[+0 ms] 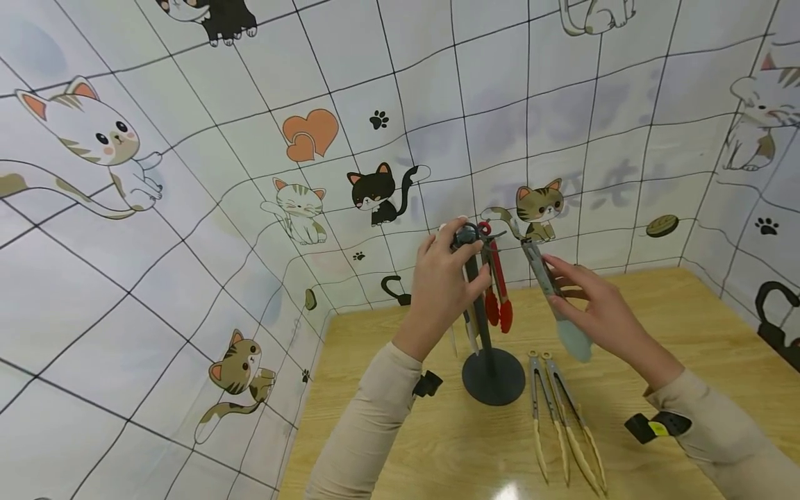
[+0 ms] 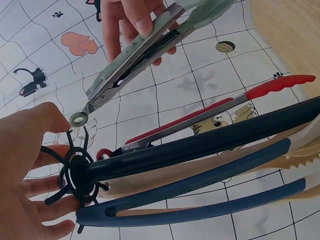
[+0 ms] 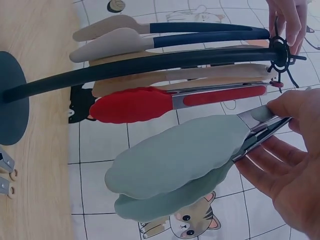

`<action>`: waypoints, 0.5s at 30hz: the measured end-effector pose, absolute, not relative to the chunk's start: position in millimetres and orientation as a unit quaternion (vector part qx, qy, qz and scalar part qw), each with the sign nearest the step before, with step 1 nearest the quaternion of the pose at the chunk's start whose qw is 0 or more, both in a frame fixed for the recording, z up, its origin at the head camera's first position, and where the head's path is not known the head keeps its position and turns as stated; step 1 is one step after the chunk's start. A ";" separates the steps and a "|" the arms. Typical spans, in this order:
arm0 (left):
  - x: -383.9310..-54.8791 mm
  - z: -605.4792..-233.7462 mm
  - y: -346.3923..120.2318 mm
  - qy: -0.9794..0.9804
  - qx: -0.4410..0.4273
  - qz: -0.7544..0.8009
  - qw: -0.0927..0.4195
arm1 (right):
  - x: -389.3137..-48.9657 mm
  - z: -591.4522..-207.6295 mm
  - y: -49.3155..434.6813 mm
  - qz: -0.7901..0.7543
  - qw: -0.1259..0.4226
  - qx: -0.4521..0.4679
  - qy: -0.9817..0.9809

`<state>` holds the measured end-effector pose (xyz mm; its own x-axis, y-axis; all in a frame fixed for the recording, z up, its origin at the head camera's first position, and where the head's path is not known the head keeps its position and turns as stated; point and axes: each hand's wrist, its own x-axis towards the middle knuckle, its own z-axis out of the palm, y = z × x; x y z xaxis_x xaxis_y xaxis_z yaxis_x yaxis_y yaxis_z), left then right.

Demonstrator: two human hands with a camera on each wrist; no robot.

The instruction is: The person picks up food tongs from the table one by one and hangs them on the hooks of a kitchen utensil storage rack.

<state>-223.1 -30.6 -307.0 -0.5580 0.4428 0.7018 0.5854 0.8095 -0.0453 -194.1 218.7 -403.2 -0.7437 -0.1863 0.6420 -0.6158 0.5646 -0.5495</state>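
My left hand (image 1: 440, 278) grips the hooked top of a black utensil stand (image 1: 494, 380), its fingers curled around the ring of hooks (image 2: 77, 175). My right hand (image 1: 594, 298) pinches a pair of pale green tongs (image 3: 175, 155) by the metal handle, thumb on one side and fingers on the other. In the left wrist view the tongs' hanging loop (image 2: 79, 119) is right beside a hook and my left thumb. Red tongs (image 3: 132, 106) hang from the stand, and so do blue-handled tongs (image 2: 200, 184) and tan tongs (image 3: 195, 73).
Two pairs of tan-tipped metal tongs (image 1: 578, 444) lie side by side on the wooden table (image 1: 450, 444), right of the stand's base. Behind and to the left stands a wall covering (image 1: 187, 278) with a grid and cartoon cats.
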 end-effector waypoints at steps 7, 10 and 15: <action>-222.4 -307.6 -31.6 -0.879 -0.291 -0.088 0.367 | -197.1 -402.5 214.2 0.390 0.261 0.240 -0.850; -222.8 -307.8 -31.6 -0.878 -0.292 -0.088 0.369 | -198.2 -403.5 213.0 0.387 0.262 0.240 -0.851; -222.6 -308.0 -31.5 -0.879 -0.289 -0.082 0.371 | -199.3 -403.9 210.5 0.381 0.264 0.238 -0.854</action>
